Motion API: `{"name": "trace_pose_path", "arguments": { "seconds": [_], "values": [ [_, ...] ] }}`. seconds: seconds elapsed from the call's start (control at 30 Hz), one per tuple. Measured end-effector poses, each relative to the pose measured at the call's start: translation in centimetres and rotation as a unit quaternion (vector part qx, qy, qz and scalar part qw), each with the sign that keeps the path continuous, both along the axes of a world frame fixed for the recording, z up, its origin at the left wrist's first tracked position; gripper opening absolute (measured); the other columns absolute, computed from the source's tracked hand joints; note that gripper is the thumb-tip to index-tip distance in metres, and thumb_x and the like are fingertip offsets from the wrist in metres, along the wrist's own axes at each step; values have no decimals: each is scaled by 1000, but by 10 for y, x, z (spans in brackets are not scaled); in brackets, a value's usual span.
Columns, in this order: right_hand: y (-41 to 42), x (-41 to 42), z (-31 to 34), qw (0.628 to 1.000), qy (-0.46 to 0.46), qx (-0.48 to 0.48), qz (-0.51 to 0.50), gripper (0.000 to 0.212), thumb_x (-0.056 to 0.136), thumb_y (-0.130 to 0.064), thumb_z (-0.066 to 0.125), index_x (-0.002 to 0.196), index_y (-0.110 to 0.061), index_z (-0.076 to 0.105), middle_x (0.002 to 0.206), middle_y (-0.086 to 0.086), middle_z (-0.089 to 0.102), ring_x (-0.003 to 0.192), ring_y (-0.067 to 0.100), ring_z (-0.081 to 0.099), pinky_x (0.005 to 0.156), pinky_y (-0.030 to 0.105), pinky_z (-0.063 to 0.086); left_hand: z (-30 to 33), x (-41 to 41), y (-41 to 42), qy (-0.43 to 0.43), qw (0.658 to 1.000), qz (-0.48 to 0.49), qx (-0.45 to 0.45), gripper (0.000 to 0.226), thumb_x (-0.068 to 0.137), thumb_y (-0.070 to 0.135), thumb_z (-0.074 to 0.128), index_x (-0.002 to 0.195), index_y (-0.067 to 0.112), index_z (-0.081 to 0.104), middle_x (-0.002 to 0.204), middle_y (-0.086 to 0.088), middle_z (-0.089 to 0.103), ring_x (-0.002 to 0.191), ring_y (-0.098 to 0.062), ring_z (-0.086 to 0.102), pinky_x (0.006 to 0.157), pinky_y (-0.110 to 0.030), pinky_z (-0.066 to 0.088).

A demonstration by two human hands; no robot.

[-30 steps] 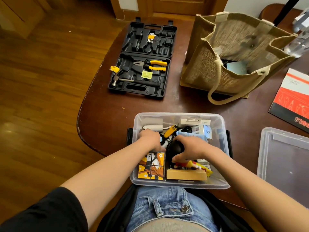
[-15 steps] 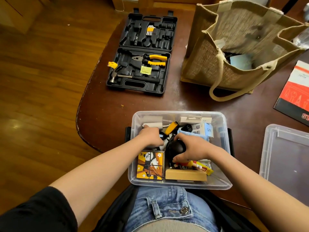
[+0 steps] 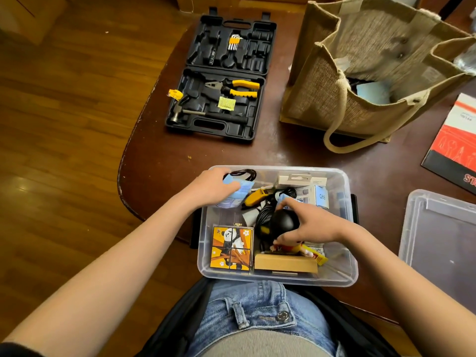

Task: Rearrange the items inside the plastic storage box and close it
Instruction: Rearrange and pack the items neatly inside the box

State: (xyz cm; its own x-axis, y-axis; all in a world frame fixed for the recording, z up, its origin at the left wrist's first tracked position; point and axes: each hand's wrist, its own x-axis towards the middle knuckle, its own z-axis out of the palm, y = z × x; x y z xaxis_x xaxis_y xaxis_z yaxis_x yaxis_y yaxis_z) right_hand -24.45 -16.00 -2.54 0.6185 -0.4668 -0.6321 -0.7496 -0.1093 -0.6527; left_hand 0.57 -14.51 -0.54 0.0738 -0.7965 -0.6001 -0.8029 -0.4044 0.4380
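Gripping a light-blue packet (image 3: 235,191) over the far-left corner of the clear storage box (image 3: 345,276), the left hand (image 3: 211,186) curls round it; the right hand (image 3: 309,222) cups a black rounded object (image 3: 283,220) mid-box. Its lid (image 3: 443,240) lies to the right.

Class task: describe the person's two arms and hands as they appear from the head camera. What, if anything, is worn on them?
Both forearms are bare. The left hand and right hand show no gloves, rings, watch or bracelets. A black short sleeve edge shows at the left upper arm.
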Motion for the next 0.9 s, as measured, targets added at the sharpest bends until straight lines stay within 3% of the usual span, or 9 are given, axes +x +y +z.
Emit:
{"name": "trace_pose_path", "arguments": {
  "seconds": [0.13,0.23,0.37,0.43,0.57,0.67,0.73,0.8,0.9],
  "values": [
    [-5,-2,4,997,-46,36,-40,59,70,-40,78,117,-30,43,111,-3,62,92,14,64,86,39,53,0,15,13,26,999,-25,-36,54,91,38,59,137,14,46,137,-5,51,110,-19,52,80,-23,35],
    [-10,-6,8,992,-80,47,-91,53,69,-47,76,112,-36,47,107,-8,63,93,10,65,85,35,55,0,19,24,55,996,-33,-54,50,89,38,62,133,16,50,124,-2,58,95,-9,52,70,-16,39],
    [-12,-8,14,979,-100,42,-175,54,69,-55,72,114,-36,49,104,-7,62,84,14,65,63,28,56,2,16,34,74,994,-43,-66,34,89,43,59,118,26,54,102,6,64,81,-15,61,67,-33,49],
    [-12,-9,18,973,-98,35,-205,56,70,-58,70,116,-35,49,103,-8,62,84,16,66,60,30,57,2,13,37,87,993,-42,-73,29,89,45,58,114,31,53,98,7,64,80,-14,63,68,-33,51],
    [-11,-13,25,957,-101,31,-272,58,58,-71,61,106,-39,51,101,-11,61,81,9,65,51,19,52,1,11,45,84,993,-51,-63,27,90,45,56,110,34,43,100,-7,63,83,-28,64,68,-45,52],
    [-13,-20,24,942,-86,24,-323,59,65,-68,64,111,-32,51,103,-8,63,88,10,66,59,27,57,1,11,52,103,991,-51,-74,23,89,43,58,101,33,41,99,-7,61,82,-29,62,66,-45,50],
    [-14,-26,23,930,-80,39,-357,61,64,-65,67,110,-27,54,105,-3,64,93,15,66,75,39,59,2,12,57,127,986,-51,-93,23,88,39,61,99,33,42,100,5,58,78,-8,57,63,-29,45],
    [-15,-31,24,922,-87,69,-370,60,60,-63,68,107,-26,57,105,2,67,93,17,68,81,43,58,5,13,61,155,981,-56,-104,23,86,28,66,95,31,45,95,11,54,78,6,51,65,-17,41],
    [-13,-37,22,921,-79,88,-370,56,71,-55,69,115,-22,54,108,5,66,93,18,68,80,40,58,9,12,68,200,972,-77,-92,27,80,13,70,87,28,49,92,10,58,86,-5,57,73,-25,48]
  ]
}}
